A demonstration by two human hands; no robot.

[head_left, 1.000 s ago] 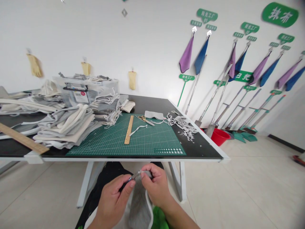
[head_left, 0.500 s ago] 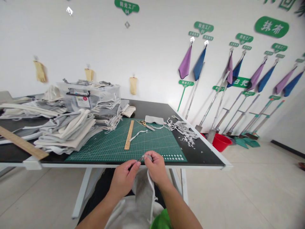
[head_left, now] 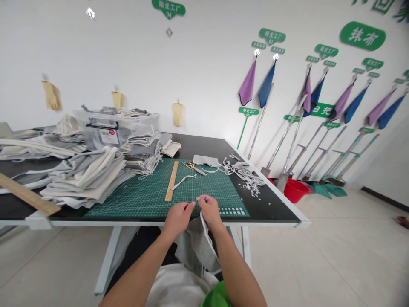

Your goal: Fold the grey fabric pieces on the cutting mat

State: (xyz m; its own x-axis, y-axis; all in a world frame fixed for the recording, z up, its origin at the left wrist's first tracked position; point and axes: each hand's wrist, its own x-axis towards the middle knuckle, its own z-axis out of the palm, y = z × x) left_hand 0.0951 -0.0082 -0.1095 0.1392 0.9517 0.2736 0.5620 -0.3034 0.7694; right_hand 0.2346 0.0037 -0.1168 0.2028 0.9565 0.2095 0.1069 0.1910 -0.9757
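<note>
Since a second ago I've raised both hands toward the mat (head_left: 207, 187) beyond them. My left hand (head_left: 178, 218) grips the tool (head_left: 197, 199), only its tip showing now; my right hand (head_left: 210, 212) pinches the cloth (head_left: 195, 243), which hangs below both.

The person's left hand (head_left: 178, 218) and right hand (head_left: 209, 211) are showing bare; the left forearm (head_left: 140, 265) and right forearm (head_left: 239, 265) are also showing uncovered, broadening towards the bottom edge; black trousers (head_left: 146, 239) are covering the legs; off-white fabric (head_left: 179, 286) and bright green fabric (head_left: 218, 296) are appearing between the forearms, their edges leaving it unclear whether either is being worn.
</note>
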